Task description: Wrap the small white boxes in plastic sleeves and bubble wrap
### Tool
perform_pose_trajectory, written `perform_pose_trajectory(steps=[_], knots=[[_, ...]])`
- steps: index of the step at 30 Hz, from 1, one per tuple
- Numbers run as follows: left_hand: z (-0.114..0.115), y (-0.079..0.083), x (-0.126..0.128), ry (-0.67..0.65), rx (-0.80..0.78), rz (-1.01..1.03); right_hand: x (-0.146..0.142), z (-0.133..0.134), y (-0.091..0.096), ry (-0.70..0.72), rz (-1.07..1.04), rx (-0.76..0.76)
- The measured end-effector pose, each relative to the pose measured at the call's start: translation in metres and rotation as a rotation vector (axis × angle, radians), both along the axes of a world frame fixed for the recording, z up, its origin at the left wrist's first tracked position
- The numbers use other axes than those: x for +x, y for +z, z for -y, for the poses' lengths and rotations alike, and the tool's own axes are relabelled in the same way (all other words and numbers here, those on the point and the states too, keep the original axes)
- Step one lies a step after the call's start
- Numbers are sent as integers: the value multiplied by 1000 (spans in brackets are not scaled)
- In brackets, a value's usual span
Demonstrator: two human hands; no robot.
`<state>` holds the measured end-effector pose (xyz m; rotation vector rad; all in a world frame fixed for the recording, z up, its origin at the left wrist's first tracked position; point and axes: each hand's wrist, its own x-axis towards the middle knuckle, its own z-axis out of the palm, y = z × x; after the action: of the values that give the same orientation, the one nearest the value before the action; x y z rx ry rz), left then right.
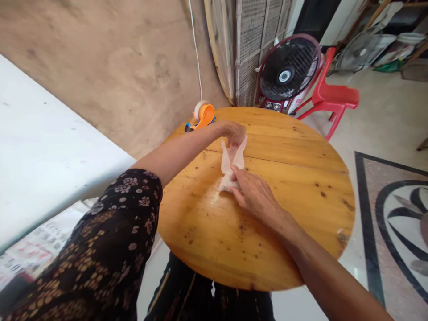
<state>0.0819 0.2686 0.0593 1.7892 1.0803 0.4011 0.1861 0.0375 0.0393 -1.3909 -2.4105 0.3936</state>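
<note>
A narrow strip of whitish, see-through bubble wrap (227, 167) lies on the round wooden table (301, 178), its sides folded inward. At its far end, my left hand (235, 132) reaches down with bent fingers closed on the wrap; the fingertips are partly hidden. My right hand (254, 189) holds the near right edge, with the thumb low and the fingers over the top. Whether anything lies inside the folds I cannot tell.
An orange tape dispenser (204, 117) stands at the table's far left edge, by the wooden wall panel (133, 58). Behind the table are a large fan (289, 67) and a red plastic chair (334, 96). A white board (50, 129) leans at left.
</note>
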Motion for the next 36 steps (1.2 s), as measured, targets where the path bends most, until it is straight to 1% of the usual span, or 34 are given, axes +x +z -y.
perform_pose_trajectory(steps=[2,5,8,9,12,13,16,19,22,24,26,28,31,34,36], knots=[[-3,-5,6,-3,-45,-170,0,0,0,4,-15,6],[-3,-6,8,-39,-114,-383,0,0,-2,-3,-44,17],[1,0,-5,-101,-190,-419,1,-1,-5,-4,-63,16],[4,2,-13,-91,-209,-404,2,-1,-6,-2,-64,15],[18,8,-41,-67,-186,-253,2,-1,-7,-2,-63,29],[25,7,-50,-22,-154,-192,2,-1,-8,-3,-63,33],[50,-1,-75,198,-80,15,2,-1,-10,-7,-65,44],[71,-16,-95,301,-170,254,3,-1,-14,-11,-80,75],[81,-25,-108,281,-334,424,4,-1,-18,-6,-104,121],[81,-26,-113,220,-428,496,5,-1,-19,3,-112,142],[77,-26,-115,156,-486,523,5,-2,-19,11,-111,154],[71,-27,-115,111,-506,501,6,-2,-18,18,-108,161],[64,-32,-112,66,-476,441,6,-1,-18,28,-114,174],[60,-35,-110,25,-447,415,6,-1,-18,25,-98,164],[58,-36,-109,-6,-455,405,7,0,-19,21,-84,162]])
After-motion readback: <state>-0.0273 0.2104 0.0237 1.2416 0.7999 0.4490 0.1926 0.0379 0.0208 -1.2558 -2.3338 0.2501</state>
